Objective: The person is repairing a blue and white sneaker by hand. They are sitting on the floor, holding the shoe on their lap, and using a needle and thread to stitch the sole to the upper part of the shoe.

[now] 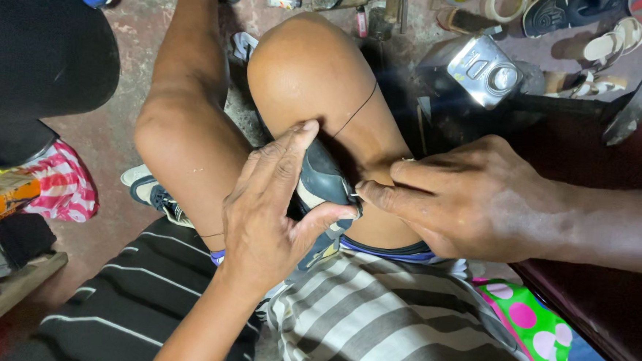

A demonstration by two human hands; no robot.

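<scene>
A dark blue-grey shoe (322,179) with a pale sole edge is wedged between my bare knees. My left hand (271,214) wraps around it from the left, thumb on the lower side and fingers over the top. From the right, my right hand (458,196) pinches a thin metal needle (354,195) at the shoe's edge, fingertips pressed together. A dark thread (357,110) runs from the shoe up across my right knee. The rest of the shoe is hidden by my hands and legs.
A silver metal can (483,69) stands on the floor ahead, with sandals and soles (600,30) behind it. A dark wooden bench (608,291) lies to the right. Another sneaker (152,192) rests under my left leg. Striped cloth and boxes (20,194) sit at the left.
</scene>
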